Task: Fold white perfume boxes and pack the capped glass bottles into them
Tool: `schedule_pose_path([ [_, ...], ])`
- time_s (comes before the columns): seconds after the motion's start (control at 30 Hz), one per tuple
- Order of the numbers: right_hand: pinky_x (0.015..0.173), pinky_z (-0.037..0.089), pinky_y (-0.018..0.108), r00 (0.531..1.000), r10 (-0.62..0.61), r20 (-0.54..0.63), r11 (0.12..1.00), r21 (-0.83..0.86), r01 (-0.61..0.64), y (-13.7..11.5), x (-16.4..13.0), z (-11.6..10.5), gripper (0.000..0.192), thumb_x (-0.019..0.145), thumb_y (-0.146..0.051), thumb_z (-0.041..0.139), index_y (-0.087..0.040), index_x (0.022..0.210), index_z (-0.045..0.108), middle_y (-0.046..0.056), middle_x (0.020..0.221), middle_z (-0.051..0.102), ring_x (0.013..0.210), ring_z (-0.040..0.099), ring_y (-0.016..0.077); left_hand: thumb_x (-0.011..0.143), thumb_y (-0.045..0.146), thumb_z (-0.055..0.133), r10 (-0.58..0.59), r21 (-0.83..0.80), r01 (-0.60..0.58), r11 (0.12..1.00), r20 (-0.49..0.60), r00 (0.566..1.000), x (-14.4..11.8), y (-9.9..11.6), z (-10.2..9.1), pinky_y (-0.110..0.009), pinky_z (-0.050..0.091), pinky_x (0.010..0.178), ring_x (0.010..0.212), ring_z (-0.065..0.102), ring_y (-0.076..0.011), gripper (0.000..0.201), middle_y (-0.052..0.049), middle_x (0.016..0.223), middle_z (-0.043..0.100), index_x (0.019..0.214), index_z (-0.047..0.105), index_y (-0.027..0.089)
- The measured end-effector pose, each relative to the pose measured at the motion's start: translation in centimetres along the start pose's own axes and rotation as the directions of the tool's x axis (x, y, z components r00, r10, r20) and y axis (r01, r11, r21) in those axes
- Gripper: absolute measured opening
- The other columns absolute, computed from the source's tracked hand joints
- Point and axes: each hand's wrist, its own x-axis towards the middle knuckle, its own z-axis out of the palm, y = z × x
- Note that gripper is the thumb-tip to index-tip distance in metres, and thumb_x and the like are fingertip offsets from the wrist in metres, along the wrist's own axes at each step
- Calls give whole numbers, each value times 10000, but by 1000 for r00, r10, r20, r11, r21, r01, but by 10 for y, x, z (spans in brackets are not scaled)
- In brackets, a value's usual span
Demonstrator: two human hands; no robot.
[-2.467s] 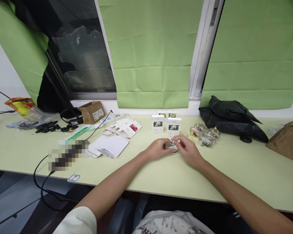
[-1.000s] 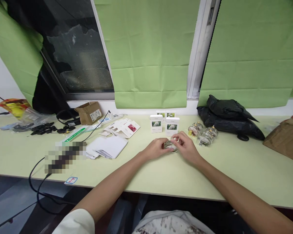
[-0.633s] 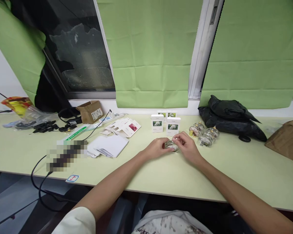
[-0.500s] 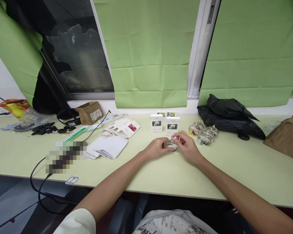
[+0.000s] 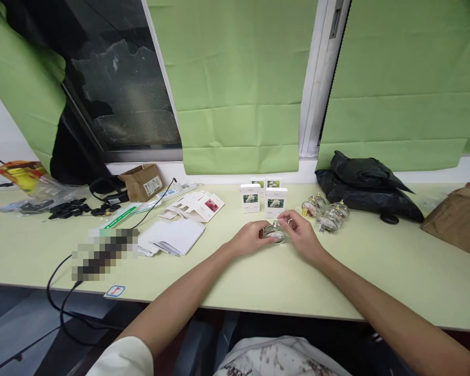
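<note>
A round clear glass perfume bottle rests on the table in front of me, its short neck pointing away. My left hand is closed around the bottle's left side, thumb along its front. Close by the neck, on the right, my right hand has its thumb and fingertips pinched together. Whatever sits in that pinch is too small to make out. Just beyond the bottle stand white cartons with flower pictures, the nearest being a small carton and its neighbour.
Several similar glass bottles lie right of my hands. Black plastic bags and a brown paper package lie farther right. Left are flattened white cartons, a small brown box, a power strip and cables.
My right fingertips have shifted slightly up and right from the bottle's neck, which now shows more. My left hand keeps its hold on the bottle.
</note>
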Motion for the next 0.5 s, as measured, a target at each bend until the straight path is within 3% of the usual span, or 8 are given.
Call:
schedule_pose_path([
  [0.13, 794, 482, 375, 989, -19, -147, 988, -153, -4, 12, 6, -10, 281, 1031, -432, 504, -227, 1106, 681, 70, 1064, 643, 767, 563, 201, 891, 577, 708, 10, 1, -10, 1000, -1, 1000, 0, 2, -1, -275, 335, 619, 668, 505, -149, 385, 18, 755, 615, 875, 639, 198],
  [0.27, 846, 503, 425, 978, 30, -205, 963, -257, -83, 29, 10, -16, 317, 1005, -387, 492, -205, 1174, 689, 128, 1222, 577, 759, 574, 205, 889, 583, 707, -13, 4, 13, 1000, 4, 1000, 0, 1, -1, -279, 351, 632, 681, 523, -155, 386, 15, 766, 623, 896, 653, 201],
  [0.37, 917, 503, 470, 978, 60, -199, 941, -316, -122, 40, 9, -14, 390, 980, -344, 502, -198, 1313, 643, 162, 1351, 546, 845, 619, 239, 887, 591, 706, -12, 18, 12, 1000, 9, 1000, 0, 0, -2, -283, 354, 633, 678, 526, -158, 394, 13, 762, 623, 898, 658, 200],
  [0.5, 968, 500, 479, 990, 90, -113, 917, -378, -127, 51, 7, -11, 421, 968, -288, 503, -209, 1367, 610, 147, 1360, 596, 1016, 650, 282, 885, 594, 705, -10, 21, 10, 1000, 4, 1000, 0, 1, -3, -287, 348, 627, 670, 522, -159, 397, 7, 761, 626, 898, 663, 199],
])
